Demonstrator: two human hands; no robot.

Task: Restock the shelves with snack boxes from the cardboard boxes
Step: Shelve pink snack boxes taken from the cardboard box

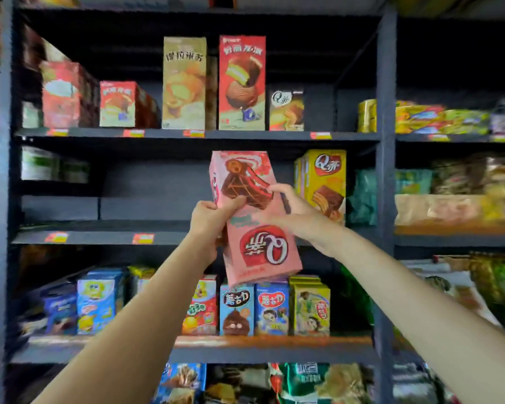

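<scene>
A tall pink snack box (pixel 252 217), printed side facing the camera and upside down, is held tilted in mid-air in front of the middle shelf (pixel 99 237). The left hand (pixel 209 220) grips its left edge, fingers curled round it; the right hand (pixel 292 212) pinches its right edge. Just beside it on the right stand yellow boxes (pixel 325 182). To the left, the middle shelf lies bare along its front edge. Above stand a red box (pixel 242 83) and a tan box (pixel 184 83); below, blue boxes (pixel 254 309)
</scene>
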